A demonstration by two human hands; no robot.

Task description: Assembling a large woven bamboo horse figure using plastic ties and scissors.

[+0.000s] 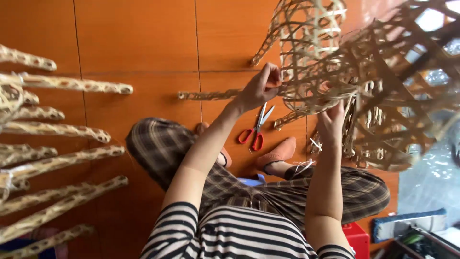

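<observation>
In the head view, a woven basket frame [364, 81] of pale bamboo strips is held up above the orange tiled floor [143, 43], right of centre. The left hand [261, 88] is pinched shut on a strip at the frame's left edge. The right hand [331, 122] is pressed against the frame's underside; its grip cannot be told. Red-handled scissors [255, 129] lie on the floor below, between the arms. Woven strips [57, 153] are spread at the left.

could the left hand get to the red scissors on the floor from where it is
Probably yes. The left hand grips the woven frame right above the scissors, which lie uncovered on the floor between the feet. It would have to let go of the frame first.
</observation>
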